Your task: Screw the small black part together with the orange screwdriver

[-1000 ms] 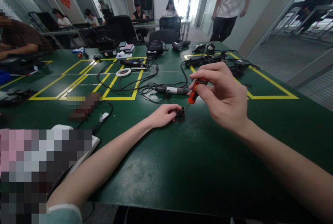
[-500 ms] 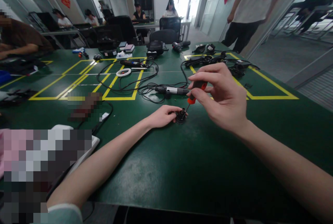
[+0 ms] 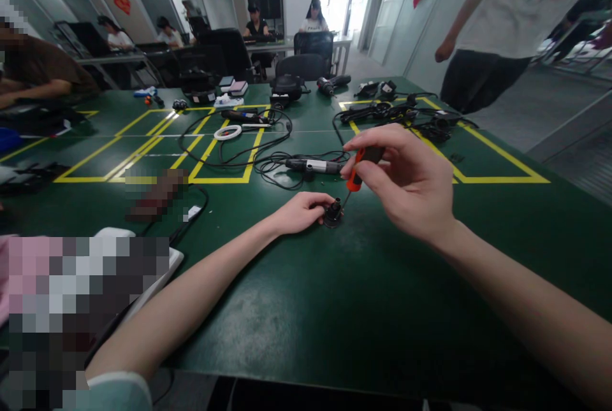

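Note:
A small black round part (image 3: 333,213) rests on the green table (image 3: 335,309). My left hand (image 3: 299,212) lies on the table with its fingers closed around the part's left side. Above and to the right, my right hand (image 3: 411,185) pinches a small screwdriver with an orange and black handle (image 3: 359,167). The thin shaft slants down-left, and its tip reaches into the top of the black part.
Black cables, a grey-black tool (image 3: 313,165) and a white ring (image 3: 227,132) lie behind the part inside yellow tape lines. More devices sit at the far edge. A person in a white shirt (image 3: 507,22) walks at the right; others sit at the back and left.
My right hand has shifted slightly on the screwdriver handle, fingers turned a little. The part and my left hand stay in place. The person at the right has walked nearer and further right.

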Available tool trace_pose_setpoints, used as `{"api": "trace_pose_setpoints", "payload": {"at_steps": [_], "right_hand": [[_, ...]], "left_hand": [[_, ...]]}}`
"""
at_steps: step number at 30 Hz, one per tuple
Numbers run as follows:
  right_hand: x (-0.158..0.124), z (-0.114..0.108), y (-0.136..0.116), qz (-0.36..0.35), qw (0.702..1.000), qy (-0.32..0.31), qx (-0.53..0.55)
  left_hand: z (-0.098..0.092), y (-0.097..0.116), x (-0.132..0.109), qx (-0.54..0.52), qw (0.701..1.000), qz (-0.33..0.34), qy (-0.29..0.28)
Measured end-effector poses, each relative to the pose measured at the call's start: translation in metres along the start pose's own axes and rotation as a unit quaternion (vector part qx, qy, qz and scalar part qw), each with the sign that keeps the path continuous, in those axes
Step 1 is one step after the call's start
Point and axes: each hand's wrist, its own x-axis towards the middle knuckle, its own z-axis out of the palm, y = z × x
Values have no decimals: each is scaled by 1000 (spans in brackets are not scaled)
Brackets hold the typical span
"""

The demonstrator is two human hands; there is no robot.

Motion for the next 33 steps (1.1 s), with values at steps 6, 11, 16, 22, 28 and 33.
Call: {"api": "trace_pose_setpoints", "payload": {"at_steps": [6,11,16,22,28,33], "right_hand": [[1,0,-4,-5,1000,-9,-3],[-2,2,-3,5,998,-29,52],[-2,1,1,7,999,-16,41],[0,0,-3,0,1000,-2,-6],[0,3,-4,8,998,-35,61],[-1,3,0,5,998,-24,61]], "left_hand": [[0,1,0,7,1000,1,4],[0,0,0,9,1000,1,1],[0,0,0,12,1000,2,5],[0,1,0,15,1000,7,6],[0,-2,1,12,1000,10,-1],[0,-4,0,19,1000,10,0]]}}
